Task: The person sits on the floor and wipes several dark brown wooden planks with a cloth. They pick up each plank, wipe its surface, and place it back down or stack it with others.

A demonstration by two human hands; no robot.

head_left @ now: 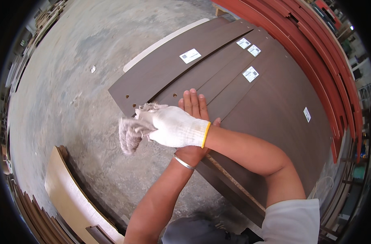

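My left hand (193, 105) is bare, with a silver bangle at the wrist. Its fingers stretch out flat at the near-left edge of the dark brown boards (270, 122). Crossing over it is my right hand (177, 128), in a white knit glove with a yellow cuff. That hand is closed on a fuzzy greyish rag (130, 132), which hangs out to the left. The glove hides the back of my left hand. White labels (250, 74) are stuck on several boards. One narrower brown board (153, 71) has round holes near its left end.
Long red beams (315, 61) line the right side. A pale board (169, 40) shows behind the brown ones. On the concrete floor (84, 85), a curved-looking tan board (71, 189) lies at lower left, near stacked brown strips (35, 211). More stacked pieces (43, 22) stand at far left.
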